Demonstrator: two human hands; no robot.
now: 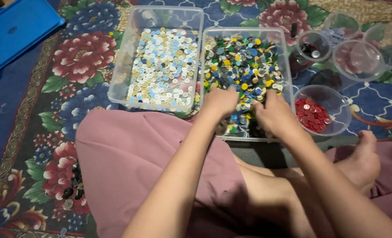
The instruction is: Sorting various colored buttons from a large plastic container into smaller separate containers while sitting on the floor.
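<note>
Under us lies a carpet (24,110) with big red and blue flowers on a dark blue ground, and we sit on it with a pink skirt (130,163) over our knees and one bare foot (363,163) out to the right. Both our forearms reach forward and a little inward, palms turned down. Our left hand (221,100) and our right hand (273,113) are sunk side by side into the mixed coloured buttons (244,66) at the near end of the right clear tub (288,61), which stands on the carpet just before our knees. The fingers are curled down into the heap and hidden by it, so we cannot tell if they pinch any button or lie loose. Just left of this tub, touching it, stands a second clear tub (121,66) filled with white, cream and light blue buttons (163,66). To the right, near our right hand, a round clear bowl (343,110) holds red buttons (312,115); more clear cups (359,59) stand behind it. A blue lid (15,31) lies at far left.
</note>
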